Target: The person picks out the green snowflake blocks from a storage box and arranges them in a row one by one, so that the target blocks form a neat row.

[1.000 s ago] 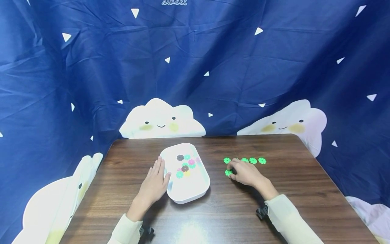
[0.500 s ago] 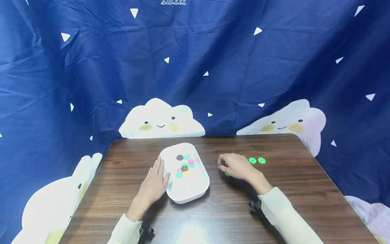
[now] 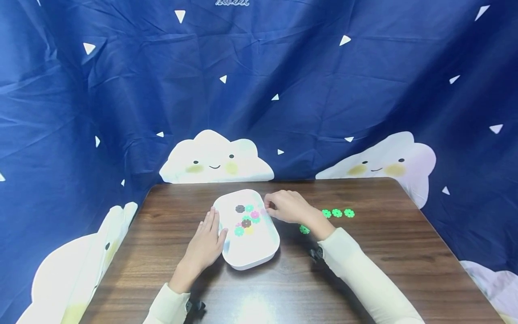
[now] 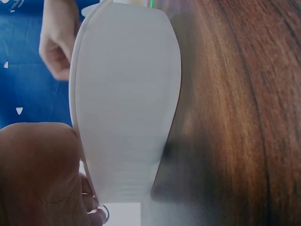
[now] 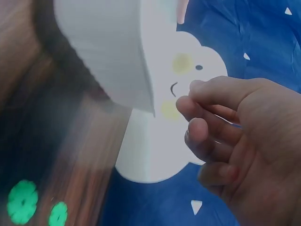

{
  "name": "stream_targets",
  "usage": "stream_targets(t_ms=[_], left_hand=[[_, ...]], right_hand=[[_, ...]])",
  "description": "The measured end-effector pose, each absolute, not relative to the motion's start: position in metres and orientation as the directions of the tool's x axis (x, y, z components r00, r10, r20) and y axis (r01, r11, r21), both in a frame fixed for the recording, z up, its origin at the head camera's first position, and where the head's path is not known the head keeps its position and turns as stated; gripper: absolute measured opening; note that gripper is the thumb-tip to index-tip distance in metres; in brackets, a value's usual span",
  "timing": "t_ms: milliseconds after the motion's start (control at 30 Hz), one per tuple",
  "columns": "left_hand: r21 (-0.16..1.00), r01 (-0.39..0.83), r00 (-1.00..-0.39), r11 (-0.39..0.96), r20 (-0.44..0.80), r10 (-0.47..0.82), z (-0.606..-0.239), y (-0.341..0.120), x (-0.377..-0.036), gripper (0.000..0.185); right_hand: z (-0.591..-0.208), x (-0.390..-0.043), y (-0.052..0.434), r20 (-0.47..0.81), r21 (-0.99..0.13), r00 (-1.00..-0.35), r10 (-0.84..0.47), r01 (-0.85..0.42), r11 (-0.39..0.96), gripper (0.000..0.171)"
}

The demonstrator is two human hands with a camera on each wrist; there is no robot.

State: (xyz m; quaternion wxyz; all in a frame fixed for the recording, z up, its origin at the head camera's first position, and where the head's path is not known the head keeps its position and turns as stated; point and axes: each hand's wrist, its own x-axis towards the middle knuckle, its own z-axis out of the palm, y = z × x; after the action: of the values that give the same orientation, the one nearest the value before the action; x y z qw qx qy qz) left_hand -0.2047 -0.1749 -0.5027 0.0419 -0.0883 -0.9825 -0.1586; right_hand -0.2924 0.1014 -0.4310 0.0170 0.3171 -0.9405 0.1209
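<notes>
A white tray (image 3: 251, 262) holds several flower-shaped plastic discs, among them a black disc (image 3: 240, 209), a pink disc (image 3: 255, 214), a brown disc (image 3: 246, 223) and a teal disc (image 3: 239, 231). My left hand (image 3: 204, 243) rests along the tray's left rim with straight fingers. At the tray's upper right rim is my right hand (image 3: 289, 207). In the right wrist view its fingers (image 5: 199, 129) are loosely bent beside the tray wall (image 5: 108, 52), with nothing seen between them.
On the brown wooden table (image 3: 364, 279), a row of green flower discs (image 3: 337, 213) lies right of the tray, partly behind my right forearm. One more green disc (image 3: 305, 229) lies nearer me. A blue curtain (image 3: 299, 90) with clouds hangs behind the table.
My right hand has left the green discs and moved left to the tray's right rim. The left hand and the tray have stayed in place.
</notes>
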Motion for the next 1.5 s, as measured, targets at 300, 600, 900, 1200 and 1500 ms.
stream_targets(t_ms=[300,600,900,1200,1500], left_hand=[[0.294,0.176,-0.984,0.94,0.081,0.159,-0.505,-0.176,-0.207,0.069],[0.288,0.182,-0.983,0.94,0.085,0.164,-0.505,-0.175,-0.208,0.07],[0.285,0.183,-0.983,0.941,0.079,0.167,-0.504,-0.176,-0.208,0.07],[0.301,0.18,-0.983,0.937,0.086,0.161,-0.503,-0.174,-0.206,0.069],[0.299,0.191,-0.981,0.935,0.096,0.169,-0.503,-0.174,-0.204,0.069]], right_hand=[[-0.425,-0.311,0.064,0.097,-0.2,-0.759,-0.643,-0.648,0.735,0.007],[-0.429,-0.329,0.044,0.062,-0.189,-0.764,-0.642,-0.641,0.744,0.008],[-0.435,-0.341,0.028,0.01,-0.189,-0.78,-0.625,-0.615,0.765,0.01],[-0.447,-0.348,0.019,-0.068,-0.173,-0.808,-0.586,-0.568,0.804,0.009],[-0.457,-0.344,0.008,-0.228,-0.083,-0.842,-0.488,-0.483,0.872,0.011]])
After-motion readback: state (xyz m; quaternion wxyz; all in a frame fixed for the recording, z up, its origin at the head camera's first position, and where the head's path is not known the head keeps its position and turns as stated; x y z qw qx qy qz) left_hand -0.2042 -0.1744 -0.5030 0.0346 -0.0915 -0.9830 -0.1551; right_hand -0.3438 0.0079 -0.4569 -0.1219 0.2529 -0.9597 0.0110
